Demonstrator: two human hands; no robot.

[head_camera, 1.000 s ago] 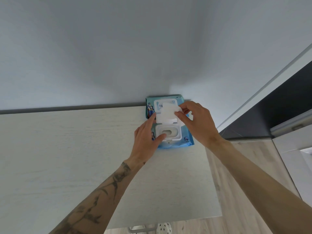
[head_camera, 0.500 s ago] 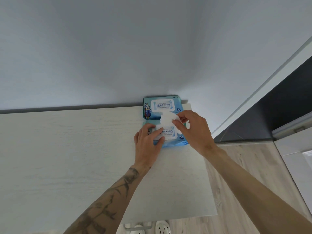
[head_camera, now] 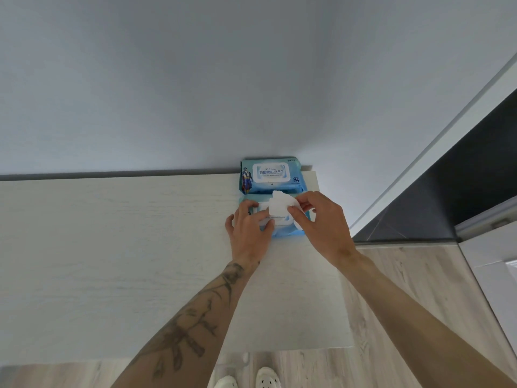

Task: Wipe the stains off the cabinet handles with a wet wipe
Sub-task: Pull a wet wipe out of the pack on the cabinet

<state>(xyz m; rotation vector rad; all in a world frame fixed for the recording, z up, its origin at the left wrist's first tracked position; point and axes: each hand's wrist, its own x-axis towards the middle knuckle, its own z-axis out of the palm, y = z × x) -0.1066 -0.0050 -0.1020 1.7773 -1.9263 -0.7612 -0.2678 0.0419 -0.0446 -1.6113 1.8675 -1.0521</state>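
Item 1. Cabinet top (head_camera: 112,261): pale wood-grain surface, set against a plain grey wall (head_camera: 195,79).

Item 2. Far pack (head_camera: 270,176): blue soft pack of wipes, lying flat at the back right corner of the top, touching the wall. White label flap down; contents not visible.

Item 3. Near pack (head_camera: 285,233): second blue pack, at 6 o'clock of the far pack and touching it edge to edge. Its white lid is mostly covered by the hands (whether it is fully closed cannot be told), and nothing inside shows.

Item 4. Wet wipe (head_camera: 279,207): one white sheet, crumpled and partly folded, out of the pack and over the near pack's lid, between the two hands.

Item 5. Left hand (head_camera: 249,233): tattooed forearm; at 9 o'clock of the wipe, fingers laid flat over the lid of the near pack and pressing on it, thumb against the pack's near edge.

Item 6. Right hand (head_camera: 321,222): at 3 o'clock of the wipe, thumb and fingertips pinching the sheet's right edge. The two hands are close together, nearly touching.

Item 7. Floor (head_camera: 419,289): light wood planks at 4 o'clock of the top; a pair of white shoes (head_camera: 267,380) at 6 o'clock.
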